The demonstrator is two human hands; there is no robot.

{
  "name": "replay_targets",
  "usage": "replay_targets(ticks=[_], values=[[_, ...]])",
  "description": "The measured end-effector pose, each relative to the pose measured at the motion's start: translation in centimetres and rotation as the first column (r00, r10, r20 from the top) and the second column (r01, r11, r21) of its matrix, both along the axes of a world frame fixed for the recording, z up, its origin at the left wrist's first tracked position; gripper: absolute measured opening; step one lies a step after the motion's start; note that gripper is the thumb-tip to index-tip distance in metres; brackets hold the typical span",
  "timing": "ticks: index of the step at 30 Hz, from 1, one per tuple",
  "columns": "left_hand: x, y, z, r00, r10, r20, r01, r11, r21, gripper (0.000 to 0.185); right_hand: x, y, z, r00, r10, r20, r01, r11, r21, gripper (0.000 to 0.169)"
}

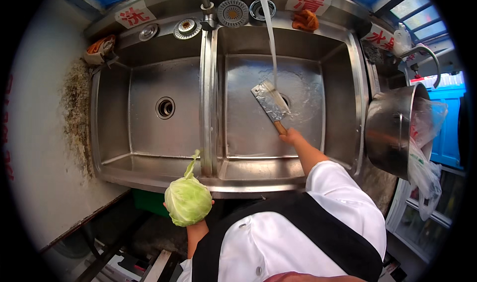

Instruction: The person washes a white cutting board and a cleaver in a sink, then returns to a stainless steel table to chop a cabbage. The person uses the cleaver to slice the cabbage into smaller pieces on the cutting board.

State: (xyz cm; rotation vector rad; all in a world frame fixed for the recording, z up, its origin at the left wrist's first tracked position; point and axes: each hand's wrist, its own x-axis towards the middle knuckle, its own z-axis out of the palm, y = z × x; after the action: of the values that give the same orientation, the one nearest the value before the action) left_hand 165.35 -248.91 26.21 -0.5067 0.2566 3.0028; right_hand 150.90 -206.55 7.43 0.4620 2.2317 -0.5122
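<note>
My right hand [293, 137] grips the wooden handle of a meat cleaver [269, 97] low in the right sink basin [246, 140]. A stream of tap water [269, 32] falls onto its broad blade and spreads across the basin floor, partly covering the drain [285, 99]. On my left palm rests a green cabbage [188, 201], held at the front rim of the double sink. One loose leaf sticks up from the cabbage toward the left basin. The cabbage hides most of my left hand [212, 203]; only fingertips and the wrist show.
The left basin [149, 133] has an open drain. Along the back ledge lie drain strainers [232, 13], a round metal stopper [148, 31] and an orange cloth [305, 20]. Another cloth bundle [100, 50] sits at the left corner. At right stands a large steel pot [389, 127] with plastic bags.
</note>
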Motion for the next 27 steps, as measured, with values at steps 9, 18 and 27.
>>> replay_targets(ticks=[9, 18, 27], values=[[-0.7, 0.7, -1.6, 0.987, -0.116, -0.112, 0.124, 0.99, 0.07, 0.063, -5.3, -2.5, 5.0, 0.855, -0.111, -0.506, 0.138, 0.99, 0.016, 0.042], [-2.8, 3.6, 1.2, 0.999, -0.021, 0.029, 0.02, 0.999, 0.034, 0.065, 0.1, 0.8, 15.1, 0.774, 0.123, -0.621, -0.029, 0.987, 0.159, 0.038], [-2.2, 3.6, 2.6, 1.0, -0.022, 0.018, 0.023, 0.999, -0.033, 0.067, 1.5, 1.0, 15.9, 0.646, 0.135, -0.751, -0.036, 0.989, 0.146, 0.037]])
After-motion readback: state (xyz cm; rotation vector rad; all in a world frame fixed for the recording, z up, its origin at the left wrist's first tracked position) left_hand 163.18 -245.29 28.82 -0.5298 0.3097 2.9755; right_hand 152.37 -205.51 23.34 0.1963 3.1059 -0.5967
